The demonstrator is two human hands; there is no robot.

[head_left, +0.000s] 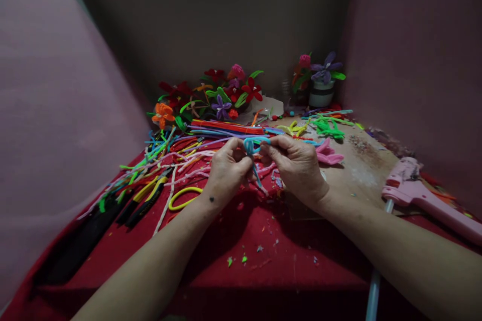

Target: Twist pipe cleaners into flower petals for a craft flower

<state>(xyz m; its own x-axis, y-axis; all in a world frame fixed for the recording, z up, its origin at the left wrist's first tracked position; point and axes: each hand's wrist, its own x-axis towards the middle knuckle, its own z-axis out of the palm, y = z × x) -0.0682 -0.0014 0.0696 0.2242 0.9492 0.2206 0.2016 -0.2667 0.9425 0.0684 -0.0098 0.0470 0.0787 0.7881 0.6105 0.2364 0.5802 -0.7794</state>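
Note:
Both my hands meet above the red cloth (241,256) at the middle of the table. My left hand (228,170) and my right hand (297,165) are closed in pinches on a light blue pipe cleaner (250,147), which is bent into a loop between the fingertips. Its loose end hangs down toward the cloth between my hands. A pile of pipe cleaners (176,155) in many colours lies just left of and behind my hands.
Yellow-handled pliers (145,200) and a yellow loop (183,198) lie at the left. A pink glue gun (422,193) rests at the right. Finished pipe-cleaner flowers (222,93) and a small pot of flowers (322,85) stand at the back. Green pieces (327,128) and a pink piece (329,154) lie on a board.

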